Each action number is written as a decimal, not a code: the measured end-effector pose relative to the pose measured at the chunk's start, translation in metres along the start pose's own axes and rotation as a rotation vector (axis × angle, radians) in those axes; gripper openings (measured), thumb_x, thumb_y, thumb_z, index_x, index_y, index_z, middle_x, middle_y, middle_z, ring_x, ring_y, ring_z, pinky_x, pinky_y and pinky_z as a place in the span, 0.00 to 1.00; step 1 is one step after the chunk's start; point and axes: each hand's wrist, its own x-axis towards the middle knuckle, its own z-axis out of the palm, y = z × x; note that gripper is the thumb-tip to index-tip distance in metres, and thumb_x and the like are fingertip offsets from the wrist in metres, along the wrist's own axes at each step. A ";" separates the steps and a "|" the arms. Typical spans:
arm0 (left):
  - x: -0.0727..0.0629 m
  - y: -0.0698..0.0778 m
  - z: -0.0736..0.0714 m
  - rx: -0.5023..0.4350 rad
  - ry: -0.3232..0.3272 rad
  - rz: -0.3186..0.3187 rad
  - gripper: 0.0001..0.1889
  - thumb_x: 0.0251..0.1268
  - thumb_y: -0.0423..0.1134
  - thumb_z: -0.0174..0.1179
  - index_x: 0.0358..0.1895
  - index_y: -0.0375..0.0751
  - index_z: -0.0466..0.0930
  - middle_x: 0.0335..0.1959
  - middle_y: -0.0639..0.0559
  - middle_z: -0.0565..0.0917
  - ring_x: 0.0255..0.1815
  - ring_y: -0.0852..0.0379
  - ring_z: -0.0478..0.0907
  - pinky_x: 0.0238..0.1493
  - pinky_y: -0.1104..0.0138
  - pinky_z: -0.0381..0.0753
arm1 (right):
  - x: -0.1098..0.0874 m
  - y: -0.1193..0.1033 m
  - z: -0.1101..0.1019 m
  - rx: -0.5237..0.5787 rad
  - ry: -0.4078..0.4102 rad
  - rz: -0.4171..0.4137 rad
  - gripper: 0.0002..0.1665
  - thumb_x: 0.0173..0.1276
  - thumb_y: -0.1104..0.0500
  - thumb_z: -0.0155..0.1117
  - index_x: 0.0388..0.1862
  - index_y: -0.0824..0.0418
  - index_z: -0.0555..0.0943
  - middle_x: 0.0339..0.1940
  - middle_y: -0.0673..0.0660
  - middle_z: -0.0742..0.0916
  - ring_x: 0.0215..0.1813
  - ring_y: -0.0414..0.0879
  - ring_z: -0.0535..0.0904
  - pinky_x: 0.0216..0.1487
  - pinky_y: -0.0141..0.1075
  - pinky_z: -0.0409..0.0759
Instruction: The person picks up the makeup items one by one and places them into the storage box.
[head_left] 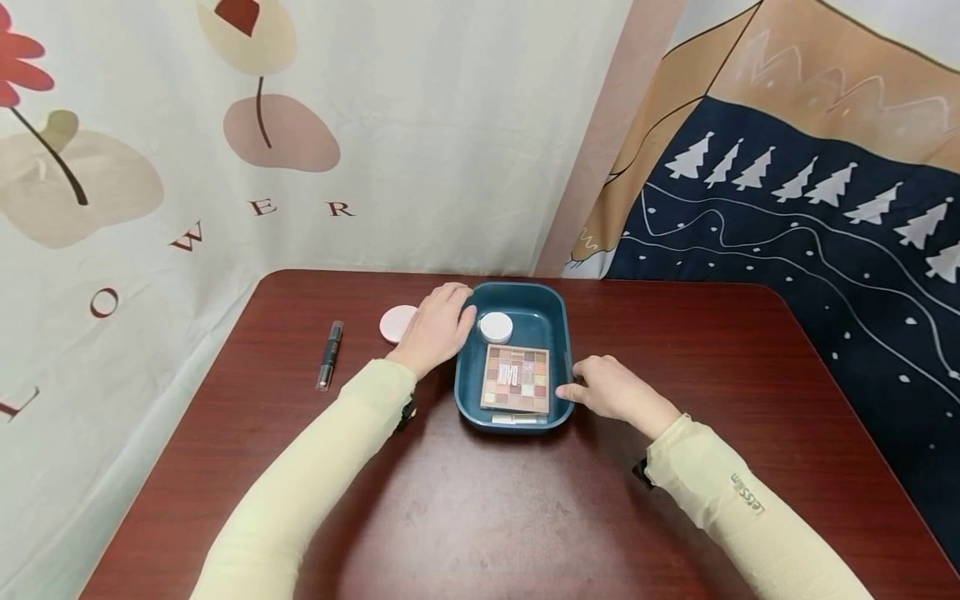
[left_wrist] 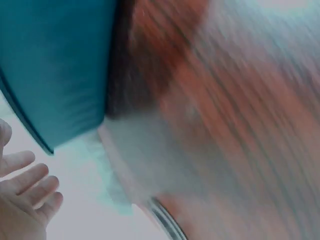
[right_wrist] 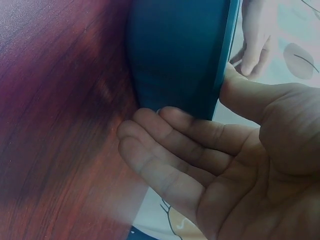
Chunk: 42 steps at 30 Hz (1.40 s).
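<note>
A blue rectangular tray (head_left: 557,317) stands between the two hands in the head view. Inside it lie a round white-lidded jar (head_left: 496,327), a square eyeshadow palette (head_left: 515,379) and a slim pale item (head_left: 513,418) partly under the palette. The left hand (head_left: 441,325) is at the tray's far left corner, its thumb over the rim; the left wrist view shows its loose, spread fingers (left_wrist: 31,177) beside the corner. At the right side, the right hand (head_left: 611,387) holds the tray, thumb on the rim and bent fingers (right_wrist: 170,135) against the outer wall.
A pale pink round disc (head_left: 395,323) lies left of the tray, partly hidden by the left hand. Further left is a dark double-ended makeup stick (head_left: 330,356). The brown wooden table (head_left: 480,517) ends at printed curtains (head_left: 450,167) behind.
</note>
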 end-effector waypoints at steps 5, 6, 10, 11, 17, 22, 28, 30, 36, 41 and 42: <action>-0.005 -0.019 -0.008 0.028 -0.012 -0.085 0.22 0.80 0.40 0.50 0.67 0.29 0.74 0.66 0.34 0.76 0.69 0.37 0.71 0.72 0.45 0.68 | -0.001 0.000 0.000 0.002 0.000 0.003 0.22 0.74 0.54 0.68 0.53 0.72 0.85 0.28 0.55 0.85 0.32 0.47 0.77 0.35 0.37 0.78; -0.007 -0.023 -0.009 0.037 -0.023 -0.106 0.23 0.80 0.41 0.50 0.68 0.29 0.74 0.67 0.34 0.75 0.70 0.37 0.70 0.72 0.45 0.68 | -0.001 0.000 0.000 0.001 0.001 0.004 0.22 0.74 0.54 0.68 0.53 0.72 0.85 0.28 0.55 0.84 0.32 0.47 0.77 0.35 0.37 0.78; -0.013 -0.035 -0.014 0.078 -0.078 -0.172 0.26 0.80 0.43 0.51 0.70 0.27 0.70 0.69 0.33 0.72 0.72 0.36 0.67 0.73 0.44 0.66 | -0.001 0.000 0.001 0.003 0.004 0.002 0.22 0.74 0.54 0.68 0.53 0.72 0.85 0.27 0.55 0.84 0.32 0.46 0.76 0.35 0.37 0.78; -0.015 -0.037 -0.015 0.090 -0.088 -0.180 0.26 0.79 0.43 0.51 0.71 0.27 0.70 0.70 0.32 0.71 0.72 0.35 0.67 0.73 0.43 0.65 | -0.001 0.001 0.001 0.005 0.004 0.003 0.22 0.74 0.54 0.68 0.53 0.72 0.85 0.27 0.55 0.84 0.32 0.46 0.76 0.35 0.37 0.77; -0.021 -0.047 -0.020 0.143 -0.120 -0.208 0.28 0.78 0.44 0.53 0.70 0.26 0.68 0.70 0.30 0.70 0.71 0.32 0.66 0.71 0.41 0.66 | -0.001 0.000 0.001 0.001 0.002 0.003 0.22 0.74 0.53 0.68 0.53 0.72 0.85 0.28 0.55 0.85 0.32 0.46 0.77 0.35 0.37 0.79; -0.024 -0.052 -0.021 0.157 -0.144 -0.232 0.29 0.77 0.44 0.55 0.72 0.27 0.67 0.71 0.30 0.68 0.71 0.31 0.64 0.71 0.41 0.64 | 0.000 0.001 0.002 0.003 0.004 0.006 0.22 0.74 0.54 0.69 0.53 0.72 0.85 0.28 0.55 0.85 0.32 0.47 0.77 0.35 0.37 0.79; -0.027 -0.056 -0.023 0.167 -0.168 -0.250 0.30 0.75 0.44 0.56 0.72 0.27 0.67 0.71 0.29 0.68 0.72 0.30 0.63 0.71 0.40 0.65 | 0.000 0.001 0.002 0.004 0.004 0.006 0.22 0.74 0.54 0.69 0.53 0.72 0.85 0.29 0.55 0.85 0.32 0.47 0.77 0.35 0.37 0.79; -0.028 -0.057 -0.024 0.174 -0.176 -0.257 0.31 0.74 0.44 0.56 0.72 0.27 0.68 0.71 0.28 0.68 0.72 0.30 0.63 0.70 0.39 0.65 | 0.000 0.001 0.001 0.002 0.004 0.002 0.22 0.74 0.54 0.69 0.53 0.72 0.85 0.29 0.55 0.85 0.32 0.47 0.77 0.35 0.37 0.79; -0.028 -0.059 -0.024 0.179 -0.198 -0.283 0.30 0.72 0.44 0.57 0.70 0.27 0.70 0.70 0.27 0.68 0.69 0.29 0.64 0.68 0.39 0.67 | -0.001 0.000 0.001 0.004 0.004 0.006 0.22 0.74 0.54 0.69 0.54 0.72 0.85 0.30 0.56 0.86 0.32 0.47 0.77 0.36 0.37 0.80; -0.028 -0.060 -0.023 0.188 -0.217 -0.291 0.31 0.71 0.45 0.59 0.70 0.27 0.70 0.69 0.27 0.69 0.68 0.29 0.65 0.68 0.39 0.68 | -0.001 -0.001 0.001 -0.001 0.002 0.008 0.23 0.74 0.54 0.69 0.54 0.73 0.84 0.31 0.56 0.86 0.33 0.47 0.77 0.36 0.38 0.80; -0.028 -0.061 -0.023 0.191 -0.221 -0.289 0.32 0.71 0.45 0.59 0.70 0.27 0.70 0.68 0.27 0.70 0.68 0.29 0.66 0.68 0.40 0.68 | -0.001 -0.001 0.001 0.000 0.003 0.012 0.23 0.74 0.54 0.69 0.54 0.73 0.84 0.30 0.56 0.86 0.33 0.47 0.78 0.36 0.38 0.80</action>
